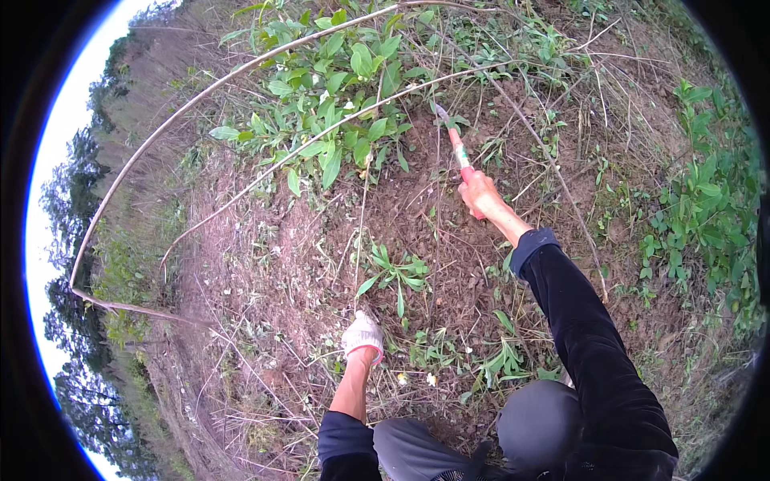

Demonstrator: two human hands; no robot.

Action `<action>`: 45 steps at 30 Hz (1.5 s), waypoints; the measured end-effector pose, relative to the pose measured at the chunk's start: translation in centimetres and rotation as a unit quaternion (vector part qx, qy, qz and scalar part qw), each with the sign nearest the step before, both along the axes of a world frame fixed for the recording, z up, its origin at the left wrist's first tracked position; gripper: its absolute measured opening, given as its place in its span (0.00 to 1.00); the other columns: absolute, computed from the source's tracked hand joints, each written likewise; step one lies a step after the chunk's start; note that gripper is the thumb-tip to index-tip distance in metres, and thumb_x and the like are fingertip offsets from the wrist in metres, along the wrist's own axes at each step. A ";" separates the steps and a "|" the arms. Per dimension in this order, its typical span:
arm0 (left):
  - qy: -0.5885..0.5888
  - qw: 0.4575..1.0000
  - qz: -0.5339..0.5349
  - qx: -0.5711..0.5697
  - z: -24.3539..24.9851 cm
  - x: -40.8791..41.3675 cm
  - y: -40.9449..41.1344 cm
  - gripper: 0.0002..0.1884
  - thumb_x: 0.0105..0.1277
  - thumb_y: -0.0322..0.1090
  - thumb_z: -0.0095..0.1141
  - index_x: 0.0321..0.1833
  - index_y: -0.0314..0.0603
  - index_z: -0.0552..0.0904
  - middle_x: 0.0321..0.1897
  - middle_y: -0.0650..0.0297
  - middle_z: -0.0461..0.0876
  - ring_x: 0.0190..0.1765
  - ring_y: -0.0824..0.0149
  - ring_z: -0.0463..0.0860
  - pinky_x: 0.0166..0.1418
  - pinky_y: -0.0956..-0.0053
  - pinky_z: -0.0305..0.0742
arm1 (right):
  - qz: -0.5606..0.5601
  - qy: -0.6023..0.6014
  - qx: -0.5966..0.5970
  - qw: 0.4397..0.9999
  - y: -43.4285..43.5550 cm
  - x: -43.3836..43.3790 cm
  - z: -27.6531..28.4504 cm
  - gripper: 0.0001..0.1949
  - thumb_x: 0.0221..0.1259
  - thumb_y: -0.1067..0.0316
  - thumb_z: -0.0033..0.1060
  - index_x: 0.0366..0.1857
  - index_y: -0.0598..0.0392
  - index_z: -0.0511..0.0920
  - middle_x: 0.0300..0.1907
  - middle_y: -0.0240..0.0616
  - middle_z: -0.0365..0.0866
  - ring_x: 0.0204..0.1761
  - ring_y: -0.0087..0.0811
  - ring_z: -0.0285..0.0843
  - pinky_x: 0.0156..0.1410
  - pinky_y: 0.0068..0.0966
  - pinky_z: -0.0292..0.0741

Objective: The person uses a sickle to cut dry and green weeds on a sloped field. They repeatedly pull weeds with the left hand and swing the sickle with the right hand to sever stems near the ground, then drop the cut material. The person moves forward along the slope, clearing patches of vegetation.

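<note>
My right hand (479, 193), bare, is closed around the red handle of a sickle (458, 147). Its short, curved metal blade (442, 112) reaches low into the weeds at the right edge of a leafy green shrub (337, 102). A white knit glove with a red cuff covers my left hand (363, 334), low over the soil. The fingers are closed on the lower end of a thin dry stem (363, 222) that runs up towards the shrub. Between my hands, a small green weed (397, 273) with narrow leaves stands on the ground.
Long bare branches (240, 69) arch across the upper left, and another dry stalk (550, 156) slants past my right forearm. Brown soil (409, 210) bears cut plant litter. Bushy green plants (710, 186) grow at right. My bent knees (538, 421) are below; trees (78, 228) line the left rim.
</note>
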State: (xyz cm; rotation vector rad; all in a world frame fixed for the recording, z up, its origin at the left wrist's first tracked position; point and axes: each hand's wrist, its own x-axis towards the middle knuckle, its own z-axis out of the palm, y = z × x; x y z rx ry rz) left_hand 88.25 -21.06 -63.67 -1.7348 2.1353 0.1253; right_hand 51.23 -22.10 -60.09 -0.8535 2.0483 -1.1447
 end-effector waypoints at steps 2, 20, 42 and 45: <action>-0.021 1.000 -0.012 0.001 0.0 0.2 -0.1 0.16 0.62 0.37 0.46 0.48 0.33 0.71 0.30 0.51 0.83 0.34 0.53 0.85 0.35 0.61 0.78 | 0.042 -0.061 0.044 0.996 3.2 1.6 -0.2 0.11 0.59 0.68 0.46 0.41 0.65 0.71 0.16 0.41 0.74 0.14 0.34 0.76 0.17 0.32 0.72; -0.002 1.000 0.002 -0.011 -0.5 1.4 -0.6 0.19 0.59 0.43 0.53 0.47 0.36 0.71 0.31 0.50 0.83 0.35 0.52 0.84 0.37 0.61 0.77 | -0.225 -0.203 -0.222 0.927 10.2 -2.0 -0.3 0.09 0.62 0.66 0.51 0.26 0.53 0.64 0.14 0.27 0.63 0.11 0.20 0.62 0.15 0.20 0.64; -0.002 0.997 -0.056 -0.044 -4.1 3.1 -1.8 0.21 0.56 0.46 0.57 0.46 0.39 0.71 0.31 0.54 0.84 0.35 0.56 0.85 0.37 0.63 0.78 | -0.045 -0.022 -0.038 0.998 10.9 2.0 0.0 0.08 0.62 0.64 0.45 0.31 0.58 0.70 0.12 0.31 0.67 0.11 0.27 0.69 0.15 0.26 0.67; 0.061 0.998 -0.011 -0.014 -2.9 -0.7 -0.6 0.19 0.60 0.45 0.53 0.46 0.38 0.73 0.34 0.52 0.84 0.38 0.55 0.85 0.40 0.64 0.78 | 0.062 -0.153 -0.043 0.985 20.6 7.8 -1.2 0.10 0.63 0.58 0.45 0.34 0.54 0.70 0.14 0.29 0.67 0.12 0.22 0.66 0.16 0.22 0.64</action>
